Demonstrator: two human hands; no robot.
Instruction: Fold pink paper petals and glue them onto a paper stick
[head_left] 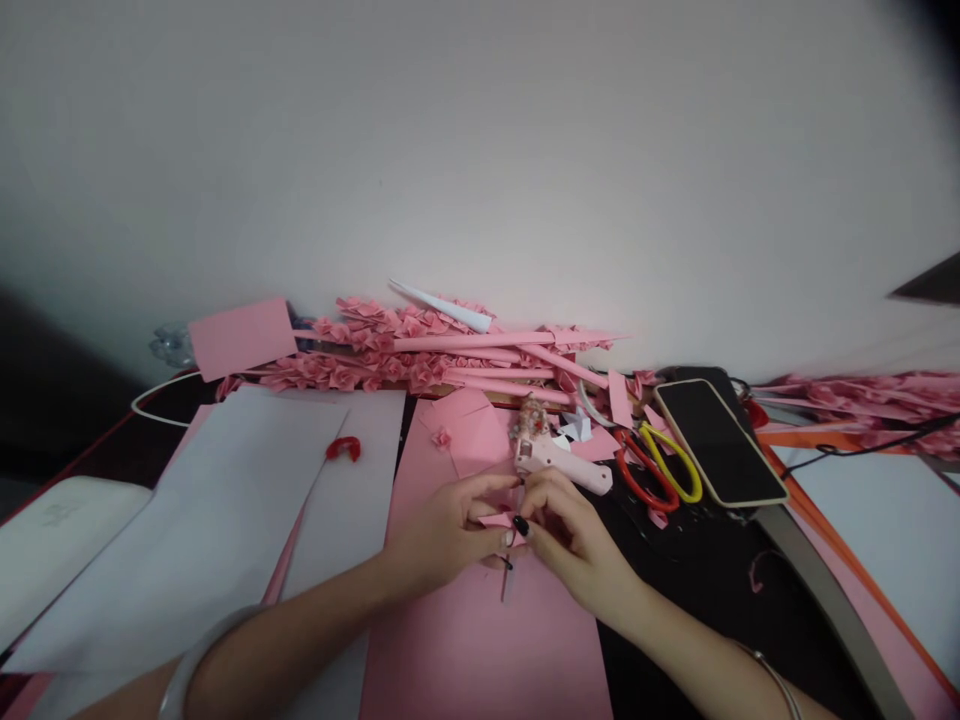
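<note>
My left hand (442,528) pinches a small folded piece of pink paper (495,520) between thumb and fingers. My right hand (574,535) meets it from the other side, thumb and fingertips closed on the same paper's right edge. A thin greyish strip (507,585) sticks out below the fingers; its kind and what supports it are unclear. Both hands are above a large pink sheet (487,640). Just beyond the fingers lies a pale pink glue gun (566,465), its nozzle end crusted. Smaller pink paper pieces (480,440) and a little paper flower (441,437) lie beside it.
Scissors with red and yellow handles (671,465) and a phone (724,440) lie on the right. Pink paper-flower stems (420,350) line the wall, a white paper cone (442,305) on top. White sheets (225,500) and a red curled object (343,448) are left.
</note>
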